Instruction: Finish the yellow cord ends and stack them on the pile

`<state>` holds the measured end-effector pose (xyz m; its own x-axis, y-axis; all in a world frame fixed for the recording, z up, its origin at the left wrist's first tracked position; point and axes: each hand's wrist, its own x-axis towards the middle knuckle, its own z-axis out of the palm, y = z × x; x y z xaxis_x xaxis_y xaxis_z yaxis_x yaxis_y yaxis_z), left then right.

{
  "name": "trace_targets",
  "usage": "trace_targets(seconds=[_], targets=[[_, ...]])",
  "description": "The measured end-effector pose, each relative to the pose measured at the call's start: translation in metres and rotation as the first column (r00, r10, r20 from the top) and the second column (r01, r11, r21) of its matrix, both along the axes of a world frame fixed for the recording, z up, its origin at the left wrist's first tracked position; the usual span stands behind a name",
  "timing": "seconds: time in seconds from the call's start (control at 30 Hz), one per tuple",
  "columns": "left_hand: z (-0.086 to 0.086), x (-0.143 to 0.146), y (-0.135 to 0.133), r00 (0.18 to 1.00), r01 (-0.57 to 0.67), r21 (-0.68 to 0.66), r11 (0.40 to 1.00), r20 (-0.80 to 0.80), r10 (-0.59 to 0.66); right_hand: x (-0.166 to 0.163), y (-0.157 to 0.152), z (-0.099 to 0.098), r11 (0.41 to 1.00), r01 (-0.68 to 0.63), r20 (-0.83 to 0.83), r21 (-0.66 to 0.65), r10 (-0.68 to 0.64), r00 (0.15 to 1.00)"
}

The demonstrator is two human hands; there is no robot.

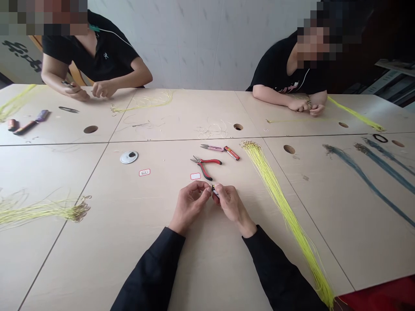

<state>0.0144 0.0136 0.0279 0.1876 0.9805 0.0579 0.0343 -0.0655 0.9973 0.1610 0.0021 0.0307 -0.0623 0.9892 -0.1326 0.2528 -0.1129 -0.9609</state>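
Observation:
My right hand (231,201) is closed around a small lighter (215,191); its dark top and pale body show between the fingers. Close against it, my left hand (192,203) pinches something too small to make out at the lighter's top end. Just beyond both hands, pliers (207,165) with red and black handles lie spread on the table. Behind them are thread snips (212,147) with a pink handle, touching a red lettered piece (231,153). To the right stretches a long bundle of yellow cords (280,201) with metal ends at the far side.
Another yellow cord bundle (42,211) lies at left, blue-grey bundles (366,177) at right. A round metallic disc (129,157) and small labels (144,172) sit ahead. The table (129,259) has round holes (289,149). Two people work opposite, their forearms on the tabletop.

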Motion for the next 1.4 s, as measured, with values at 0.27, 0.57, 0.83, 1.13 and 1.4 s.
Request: trace_targets(seconds=[0.27,0.57,0.83,1.13,1.4], targets=[[0.0031,0.0003,-0.0019,0.998,0.035,-0.038,0.999,0.057,-0.033,0.0011,0.0008,-0.001,1.0,0.008,0.001,-0.012,-0.008,1.0],[-0.0019,-0.0006,-0.0008,0.999,0.024,-0.054,0.998,0.039,-0.021,0.0018,0.0016,-0.0034,0.999,-0.01,-0.001,-0.036,0.01,1.0],[-0.0042,-0.0023,0.0001,1.0,-0.019,-0.015,1.0,0.0,0.019,0.0004,0.0006,-0.0005,0.998,0.044,-0.071,-0.052,-0.048,0.996],[0.0004,-0.0003,0.001,0.995,-0.092,-0.013,0.996,-0.034,0.091,0.0006,0.0011,-0.0002,0.996,0.073,-0.11,-0.055,-0.079,0.991],[-0.0029,-0.0004,0.0006,0.997,-0.067,0.007,0.998,-0.042,0.067,0.0004,-0.0023,0.0024,0.992,0.107,-0.091,0.071,-0.101,0.991]])
